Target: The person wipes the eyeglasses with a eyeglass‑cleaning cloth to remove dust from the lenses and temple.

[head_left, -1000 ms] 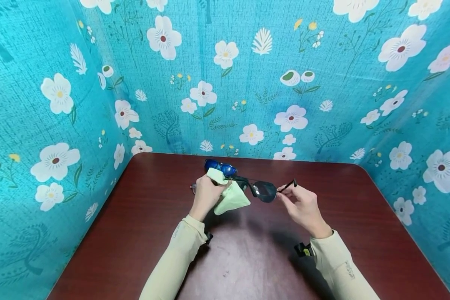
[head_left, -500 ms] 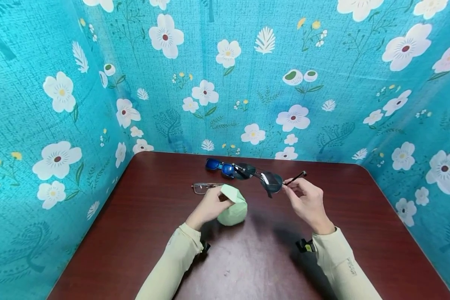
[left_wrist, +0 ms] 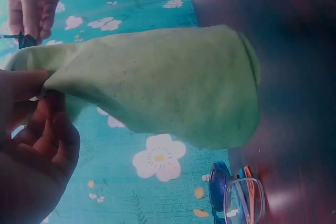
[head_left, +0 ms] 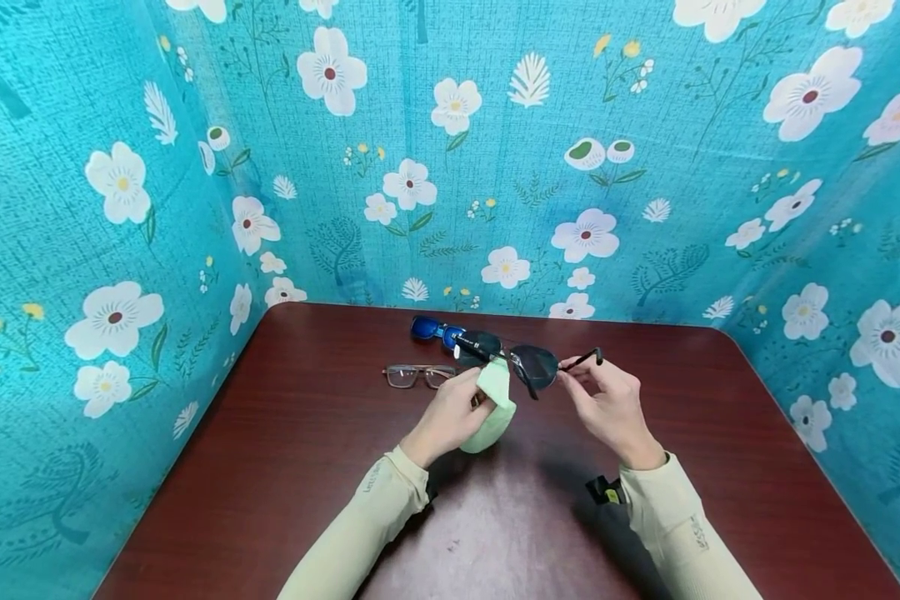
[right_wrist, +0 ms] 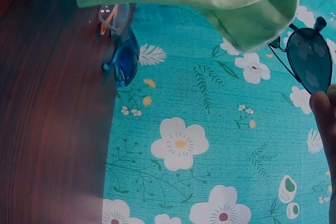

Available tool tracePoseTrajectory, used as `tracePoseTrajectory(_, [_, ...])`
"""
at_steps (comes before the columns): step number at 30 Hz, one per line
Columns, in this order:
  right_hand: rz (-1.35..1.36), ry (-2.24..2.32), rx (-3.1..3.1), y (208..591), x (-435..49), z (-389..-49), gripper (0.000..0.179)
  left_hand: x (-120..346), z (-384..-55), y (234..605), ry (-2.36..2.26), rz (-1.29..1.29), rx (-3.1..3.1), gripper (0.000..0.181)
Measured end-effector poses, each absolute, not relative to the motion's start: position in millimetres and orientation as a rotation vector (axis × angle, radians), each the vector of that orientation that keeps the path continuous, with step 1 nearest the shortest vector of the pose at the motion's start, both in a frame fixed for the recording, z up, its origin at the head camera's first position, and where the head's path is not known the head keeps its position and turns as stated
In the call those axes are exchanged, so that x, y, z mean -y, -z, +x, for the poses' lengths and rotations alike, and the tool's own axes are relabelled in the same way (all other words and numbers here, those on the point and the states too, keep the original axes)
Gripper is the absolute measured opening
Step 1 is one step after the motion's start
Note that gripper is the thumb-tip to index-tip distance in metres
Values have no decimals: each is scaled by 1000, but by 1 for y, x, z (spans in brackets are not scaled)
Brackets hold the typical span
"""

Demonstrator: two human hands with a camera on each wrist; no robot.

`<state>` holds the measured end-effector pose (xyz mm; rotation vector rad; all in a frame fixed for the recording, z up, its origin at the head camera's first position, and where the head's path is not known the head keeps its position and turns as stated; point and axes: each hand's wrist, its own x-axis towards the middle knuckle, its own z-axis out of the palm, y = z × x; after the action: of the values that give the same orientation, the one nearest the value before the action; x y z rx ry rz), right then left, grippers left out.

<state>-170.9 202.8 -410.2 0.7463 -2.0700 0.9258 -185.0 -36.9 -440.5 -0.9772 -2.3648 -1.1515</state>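
My right hand [head_left: 607, 404] pinches one temple of a pair of dark sunglasses [head_left: 536, 367] near its hinge, holding them above the table. A light green cloth [head_left: 495, 408] hangs from my left hand [head_left: 450, 417], gripped between thumb and fingers. The cloth's upper part lies against the near side of the sunglasses, by the left lens and the bridge. In the right wrist view one dark lens [right_wrist: 310, 59] shows beyond the cloth, with fingertips at its edge. The left wrist view shows the cloth [left_wrist: 168, 82] drooping wide; it hides most of the sunglasses there.
Behind the hands lie blue-lensed sunglasses [head_left: 429, 328] on the dark red table [head_left: 307, 467]. Clear eyeglasses [head_left: 402, 377] lie nearer, left of the cloth. A turquoise flowered curtain [head_left: 390, 108] borders the table at the back and sides.
The left hand with the cloth first drew down off the sunglasses, then moved right and back up against them. The right hand shifted slightly, still holding the temple. The clear eyeglasses became more visible.
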Motion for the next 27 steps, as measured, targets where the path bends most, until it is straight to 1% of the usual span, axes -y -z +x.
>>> tracePoseTrajectory(1, [755, -914, 2070, 410, -203, -171, 27, 36, -185, 441, 1147, -969, 2368, 5])
tracePoseTrajectory(6, [785, -885, 2070, 411, -202, -171, 27, 33, -183, 440, 1206, -922, 2340, 30])
tracePoseTrajectory(10, [784, -879, 2061, 411, -203, -171, 26, 35, -181, 436, 1287, -853, 2207, 34])
tracePoseTrajectory(14, [791, -881, 2050, 411, -205, -171, 29, 42, -180, 428, 1385, -749, 2034, 55])
tracePoseTrajectory(16, [804, -886, 2038, 412, -205, -171, 26, 46, -181, 425, 1445, -692, 1965, 65])
tracePoseTrajectory(17, [812, -887, 2033, 412, -206, -172, 22, 48, -181, 423, 1468, -664, 1932, 67])
tracePoseTrajectory(19, [827, -888, 2020, 413, -205, -172, 14, 50, -182, 420, 1503, -613, 1879, 61])
tracePoseTrajectory(21, [836, -901, 2005, 413, -204, -172, 13, 50, -183, 418, 1526, -589, 1842, 54])
tracePoseTrajectory(23, [838, -916, 2002, 412, -202, -172, 12, 48, -183, 416, 1510, -595, 1828, 42])
tracePoseTrajectory(25, [843, -942, 2000, 411, -199, -172, 16, 46, -183, 415, 1470, -622, 1842, 30])
tracePoseTrajectory(27, [849, -957, 2005, 409, -197, -172, 26, 44, -183, 413, 1415, -664, 1856, 21])
